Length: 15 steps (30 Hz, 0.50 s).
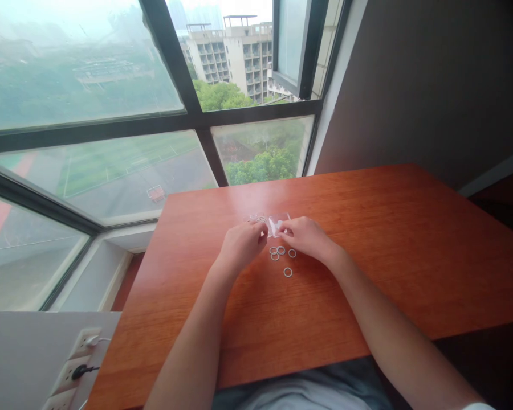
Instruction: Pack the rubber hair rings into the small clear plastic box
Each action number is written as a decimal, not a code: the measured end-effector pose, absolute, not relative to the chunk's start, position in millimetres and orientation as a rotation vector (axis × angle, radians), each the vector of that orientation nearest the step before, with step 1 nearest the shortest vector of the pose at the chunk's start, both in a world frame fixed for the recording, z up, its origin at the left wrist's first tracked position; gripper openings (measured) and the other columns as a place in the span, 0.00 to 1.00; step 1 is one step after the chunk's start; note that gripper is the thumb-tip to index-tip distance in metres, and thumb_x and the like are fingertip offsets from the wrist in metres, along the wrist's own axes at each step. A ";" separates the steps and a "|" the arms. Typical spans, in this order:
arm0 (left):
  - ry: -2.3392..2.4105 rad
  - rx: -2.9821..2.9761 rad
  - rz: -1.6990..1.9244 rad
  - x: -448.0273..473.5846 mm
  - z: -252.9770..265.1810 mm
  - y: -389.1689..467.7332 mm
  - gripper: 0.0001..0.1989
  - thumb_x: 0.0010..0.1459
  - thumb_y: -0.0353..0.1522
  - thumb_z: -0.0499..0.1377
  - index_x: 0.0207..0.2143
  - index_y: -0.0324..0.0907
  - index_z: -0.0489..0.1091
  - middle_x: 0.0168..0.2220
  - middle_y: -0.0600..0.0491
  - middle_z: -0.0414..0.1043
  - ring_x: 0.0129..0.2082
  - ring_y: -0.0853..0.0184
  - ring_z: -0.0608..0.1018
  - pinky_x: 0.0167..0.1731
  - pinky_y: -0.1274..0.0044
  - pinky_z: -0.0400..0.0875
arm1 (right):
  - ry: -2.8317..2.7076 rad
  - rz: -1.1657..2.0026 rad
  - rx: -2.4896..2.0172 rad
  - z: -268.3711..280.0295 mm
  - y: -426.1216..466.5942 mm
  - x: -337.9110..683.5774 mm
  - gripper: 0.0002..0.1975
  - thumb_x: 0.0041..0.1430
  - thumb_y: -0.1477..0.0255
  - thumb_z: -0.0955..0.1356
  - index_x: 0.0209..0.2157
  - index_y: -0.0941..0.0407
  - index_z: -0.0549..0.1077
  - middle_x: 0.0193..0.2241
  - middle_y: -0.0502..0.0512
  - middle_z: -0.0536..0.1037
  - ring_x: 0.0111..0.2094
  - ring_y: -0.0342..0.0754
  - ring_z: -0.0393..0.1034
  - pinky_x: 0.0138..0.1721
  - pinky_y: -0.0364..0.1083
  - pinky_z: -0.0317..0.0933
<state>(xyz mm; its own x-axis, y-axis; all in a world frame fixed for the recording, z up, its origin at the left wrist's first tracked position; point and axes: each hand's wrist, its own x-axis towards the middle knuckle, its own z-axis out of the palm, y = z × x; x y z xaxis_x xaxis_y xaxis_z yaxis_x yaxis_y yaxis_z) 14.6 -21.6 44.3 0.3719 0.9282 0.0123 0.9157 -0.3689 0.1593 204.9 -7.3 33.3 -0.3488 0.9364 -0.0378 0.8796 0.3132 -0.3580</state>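
A small clear plastic bag (274,226) lies on the wooden table between my hands. My left hand (243,244) is closed, its thumb and fingers pinching the bag's left edge. From the right, my right hand (308,234) reaches in with its fingertips pinched together at the bag's other side; something pale shows there, too small to name. Several thin whitish rings (281,250) lie flat just in front of the bag, some touching or overlapping. A single ring (288,272) lies apart, nearer to me. More small rings (261,219) are clustered behind my left fingers, partly hidden.
The reddish-brown table (389,239) reaches to large windows (256,114) at the back and left. A grey wall (431,85) rises at the right. Wall sockets (70,370) with a white plug and a black plug (80,371) are at the lower left.
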 end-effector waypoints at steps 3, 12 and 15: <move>1.792 2.436 0.309 12.0 42.3 -18.7 0.11 0.61 0.32 0.51 0.42 0.47 0.72 0.40 0.53 0.76 0.34 0.66 0.76 0.30 0.78 0.64 | -2.413 0.498 -1.631 32.9 -8.5 205.1 0.10 0.59 0.68 0.65 0.37 0.50 0.79 0.31 0.50 0.80 0.33 0.45 0.71 0.30 0.41 0.53; 2.169 2.184 0.275 -2.4 33.6 -13.3 0.21 0.63 0.41 0.49 0.55 0.44 0.65 0.44 0.47 0.75 0.40 0.61 0.77 0.36 0.75 0.67 | -2.415 0.549 -1.589 32.6 -9.9 205.0 0.09 0.58 0.71 0.66 0.35 0.51 0.79 0.31 0.51 0.80 0.33 0.45 0.72 0.32 0.41 0.56; 2.156 2.137 0.200 -6.1 30.5 -10.2 0.22 0.63 0.43 0.49 0.55 0.43 0.65 0.41 0.47 0.76 0.40 0.61 0.78 0.36 0.75 0.68 | -2.409 0.556 -1.594 32.8 -9.9 205.0 0.09 0.57 0.72 0.65 0.35 0.51 0.79 0.30 0.50 0.80 0.32 0.44 0.72 0.31 0.41 0.55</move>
<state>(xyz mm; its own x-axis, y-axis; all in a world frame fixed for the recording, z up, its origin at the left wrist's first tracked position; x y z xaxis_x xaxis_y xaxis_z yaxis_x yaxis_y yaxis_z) -6.1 -10.2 30.5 -0.0107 0.9997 0.0217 0.9866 0.0071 0.1629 205.0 -9.9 32.8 -0.3986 0.9163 -0.0402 0.8411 0.3477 -0.4144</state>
